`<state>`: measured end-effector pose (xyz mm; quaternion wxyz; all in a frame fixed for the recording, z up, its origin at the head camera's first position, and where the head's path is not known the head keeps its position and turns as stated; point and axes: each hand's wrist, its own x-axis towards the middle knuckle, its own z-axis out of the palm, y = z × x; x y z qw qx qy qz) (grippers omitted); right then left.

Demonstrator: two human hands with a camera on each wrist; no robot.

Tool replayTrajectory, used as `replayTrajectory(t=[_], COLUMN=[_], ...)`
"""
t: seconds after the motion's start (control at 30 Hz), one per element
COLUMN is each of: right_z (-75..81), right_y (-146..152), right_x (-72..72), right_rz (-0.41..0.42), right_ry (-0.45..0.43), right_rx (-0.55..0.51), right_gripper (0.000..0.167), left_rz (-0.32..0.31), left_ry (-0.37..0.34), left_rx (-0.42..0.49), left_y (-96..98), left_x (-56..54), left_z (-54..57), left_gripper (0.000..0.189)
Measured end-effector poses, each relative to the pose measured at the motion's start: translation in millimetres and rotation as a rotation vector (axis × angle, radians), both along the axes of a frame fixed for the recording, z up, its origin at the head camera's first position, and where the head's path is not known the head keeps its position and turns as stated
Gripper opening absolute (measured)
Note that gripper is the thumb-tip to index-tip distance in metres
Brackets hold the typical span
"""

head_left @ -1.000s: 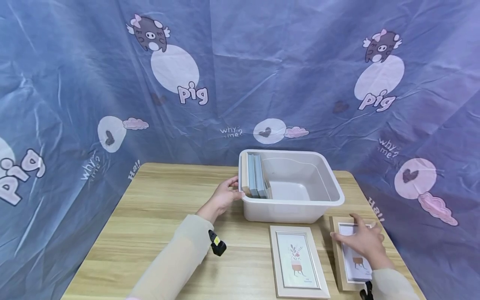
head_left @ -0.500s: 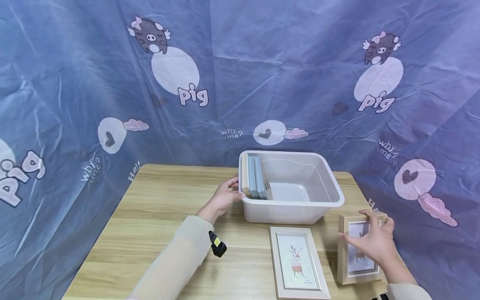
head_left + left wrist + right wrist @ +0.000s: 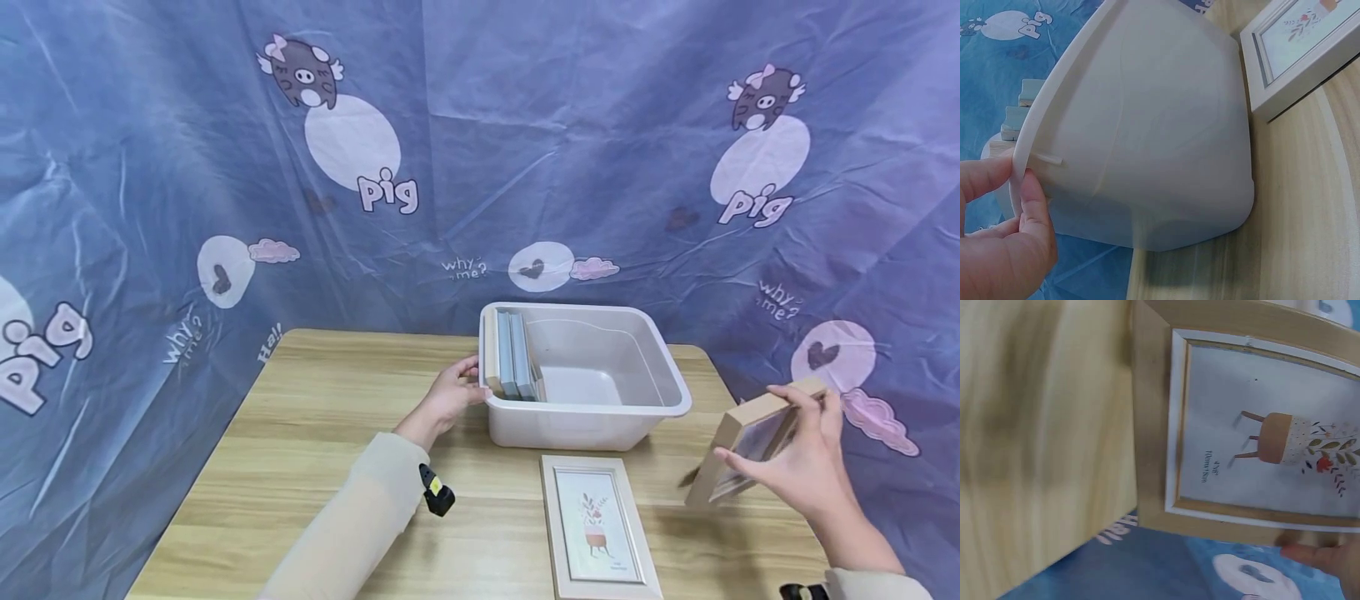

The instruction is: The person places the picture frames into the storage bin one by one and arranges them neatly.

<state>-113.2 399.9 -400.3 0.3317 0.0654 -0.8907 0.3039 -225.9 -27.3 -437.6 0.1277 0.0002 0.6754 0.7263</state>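
- At the lower right of the head view, the right hand (image 3: 813,462) grips the wooden frame (image 3: 1244,428), thumb on one edge and fingertips over another; the frame is tilted and looks raised above the table (image 3: 337,400).
- At the centre of that view, the left hand (image 3: 447,396) pinches the left side of the tub (image 3: 577,427), thumb and fingers on opposite faces of its rim (image 3: 1036,119).
- Dropping seems the main risk: with the grip close to one end, the frame's weight could swing its lower corner down and twist it out of the fingers.
- Lower centre, the pale frame (image 3: 594,525) lies flat just in front of the tub; a low sideways swing could bring the wooden frame against it and scratch either one. Whether the fronts are glass, I cannot tell.
- A knock against the tub's right wall could shove or tip it, since only the left side is held.
- Along the left end inside the tub, a wood-coloured piece (image 3: 491,350) and blue-grey pieces (image 3: 521,358) stand on edge, side by side. Part of a further piece shows low on their right.
- With the tub floor showing to their right, that row could slide or fall over that way if jolted.
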Motion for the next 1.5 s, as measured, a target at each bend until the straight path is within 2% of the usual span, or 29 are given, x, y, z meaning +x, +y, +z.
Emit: replayTrajectory(t=[0.07,0.23,0.33,0.53,0.9,1.07,1.13,1.23,1.37,1.5], right_z=[11.2,39.5,55.2,81.6,110.5,124.2,126.4,119.8,103.2,88.1], right_y=[1,-2,-7,-18,-50,-80,-91,-96,-95,-101], right_x=[-0.8,-5.0,-9.7,-24.9,-59.6,-67.3,-71.6,-86.8,-109.3,-122.9], right_rz=[0.01,0.088,0.146,0.179,0.354,0.429,0.469,0.502,0.484,0.481], right_ry=[0.04,0.129,0.136,0.165,0.233,0.267,0.277,0.285,0.261,0.206], right_rx=[0.001,-0.024,-0.056,-0.064,0.01,0.057,0.074,0.112,0.175,0.191], right_gripper=[0.115,0.115,0.116,0.114,0.111,0.105,0.102,0.101,0.103,0.105], left_rz=[-0.008,-0.028,-0.018,0.002,0.003,-0.002,0.001,0.007,0.004,0.003], left_ry=[-0.001,-0.002,-0.001,0.018,0.024,0.023,0.015,0.006,0.003,-0.001], left_rx=[0.003,0.006,0.009,0.016,0.019,0.024,0.025,0.021,0.018,0.02], left_y=[-0.2,-1.0,-0.5,-0.8,-3.2,-3.5,-3.3,-2.7,-1.6,-0.7], left_x=[2.6,1.9,0.2,1.3,1.7,0.8,0.6,0.7,1.4,1.2], left_z=[4.6,5.0,0.6,0.6,1.6,0.0,-0.3,0.0,1.0,1.7], left_gripper=[0.068,0.069,0.07,0.069,0.068,0.068,0.068,0.069,0.069,0.069])
